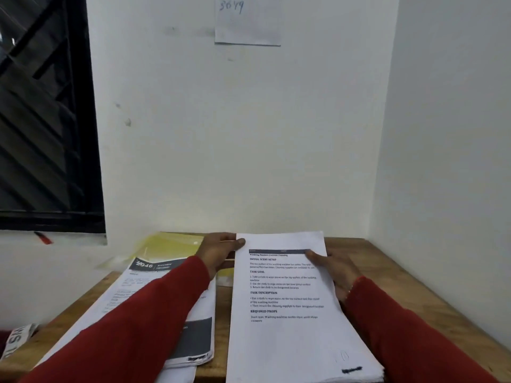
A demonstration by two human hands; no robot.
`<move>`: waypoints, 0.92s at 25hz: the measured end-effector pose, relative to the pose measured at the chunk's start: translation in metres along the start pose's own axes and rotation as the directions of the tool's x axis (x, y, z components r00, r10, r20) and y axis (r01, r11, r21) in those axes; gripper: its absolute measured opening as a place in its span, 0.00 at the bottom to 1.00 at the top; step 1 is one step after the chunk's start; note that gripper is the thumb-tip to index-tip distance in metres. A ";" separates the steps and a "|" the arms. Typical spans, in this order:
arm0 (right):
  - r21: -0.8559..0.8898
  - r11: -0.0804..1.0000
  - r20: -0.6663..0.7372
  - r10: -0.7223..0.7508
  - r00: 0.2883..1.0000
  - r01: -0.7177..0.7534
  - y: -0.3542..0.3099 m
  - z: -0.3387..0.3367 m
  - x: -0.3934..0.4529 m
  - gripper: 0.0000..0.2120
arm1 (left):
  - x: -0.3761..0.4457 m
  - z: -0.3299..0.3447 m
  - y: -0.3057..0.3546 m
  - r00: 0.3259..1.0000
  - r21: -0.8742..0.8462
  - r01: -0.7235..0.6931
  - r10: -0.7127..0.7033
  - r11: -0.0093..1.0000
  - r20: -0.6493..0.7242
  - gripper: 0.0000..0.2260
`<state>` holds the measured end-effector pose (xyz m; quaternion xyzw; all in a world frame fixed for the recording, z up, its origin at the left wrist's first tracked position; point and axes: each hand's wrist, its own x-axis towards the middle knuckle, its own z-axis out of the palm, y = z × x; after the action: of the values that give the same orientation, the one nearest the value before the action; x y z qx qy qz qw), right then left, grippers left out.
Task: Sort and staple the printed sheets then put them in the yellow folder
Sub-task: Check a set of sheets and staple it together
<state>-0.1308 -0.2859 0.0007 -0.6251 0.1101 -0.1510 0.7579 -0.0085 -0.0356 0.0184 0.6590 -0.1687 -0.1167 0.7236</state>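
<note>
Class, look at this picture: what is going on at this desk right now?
A person in red sleeves holds a stack of printed sheets on a wooden table. The left hand grips its far left corner, thumb on top; the right hand holds its right edge. A second pile of sheets lies to the left, under the left forearm, partly covering the yellow folder at the back. No stapler is in view, and nothing is in the folder yet.

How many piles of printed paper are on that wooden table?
2: a thick white printed stack held by both hands at right, and a second printed pile under the left sleeve. More may be hidden.
</note>
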 end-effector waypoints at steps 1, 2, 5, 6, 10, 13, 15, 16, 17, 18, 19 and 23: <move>-0.009 1.000 -0.020 -0.001 1.000 0.001 0.006 -0.005 0.003 0.17 | 0.003 0.001 -0.010 1.000 -0.018 0.010 -0.010 1.000 -0.013 0.08; -0.021 1.000 -0.025 -0.004 1.000 0.004 0.010 -0.010 0.005 0.17 | 0.005 0.002 -0.019 0.999 -0.034 0.015 -0.016 0.999 -0.033 0.07; -0.041 0.999 0.012 0.000 1.000 0.001 0.013 -0.015 0.012 0.18 | 0.007 0.004 -0.034 0.997 -0.096 0.015 -0.022 0.995 -0.074 0.08; -0.046 0.999 0.002 -0.008 1.000 0.008 0.013 -0.015 0.015 0.17 | 0.008 0.005 -0.036 0.997 -0.106 0.007 -0.016 0.994 -0.077 0.07; -0.092 0.991 -0.071 -0.102 0.992 0.096 0.017 -0.011 0.024 0.15 | 0.006 0.004 -0.036 0.999 -0.108 -0.008 0.002 0.994 -0.053 0.05; -0.099 0.984 -0.135 -0.160 0.978 0.148 0.018 -0.012 0.029 0.13 | 0.004 0.004 -0.035 0.999 -0.120 -0.005 0.000 0.993 -0.037 0.05; -0.115 0.984 -0.151 -0.155 0.976 0.138 0.019 -0.014 0.027 0.10 | 0.003 0.006 -0.034 1.000 -0.125 0.004 -0.006 0.992 -0.019 0.04; -0.136 0.984 -0.158 -0.138 0.978 0.117 0.019 -0.015 0.026 0.09 | 0.003 0.006 -0.034 1.000 -0.124 0.008 -0.010 0.992 -0.016 0.03; -0.152 0.984 -0.165 -0.117 0.979 0.092 0.019 -0.016 0.024 0.07 | 0.002 0.007 -0.034 1.000 -0.111 0.011 -0.013 0.994 -0.019 0.03; -0.165 0.984 -0.167 -0.097 0.981 0.069 0.018 -0.016 0.022 0.05 | 0.002 0.008 -0.035 1.000 -0.091 0.014 -0.017 0.996 -0.026 0.02; -0.187 0.981 -0.163 -0.080 0.983 0.049 0.018 -0.016 0.021 0.03 | 0.003 0.007 -0.035 0.999 -0.066 0.019 -0.021 0.998 -0.032 0.03; -0.289 0.957 -0.137 -0.012 0.991 -0.028 0.012 -0.020 0.020 0.06 | 0.005 0.005 -0.038 0.999 0.004 0.027 -0.026 1.000 -0.027 0.04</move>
<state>-0.1184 -0.3090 -0.0146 -0.7172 0.1855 -0.1727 0.6492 -0.0038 -0.0465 -0.0186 0.6643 -0.1507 -0.1172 0.7226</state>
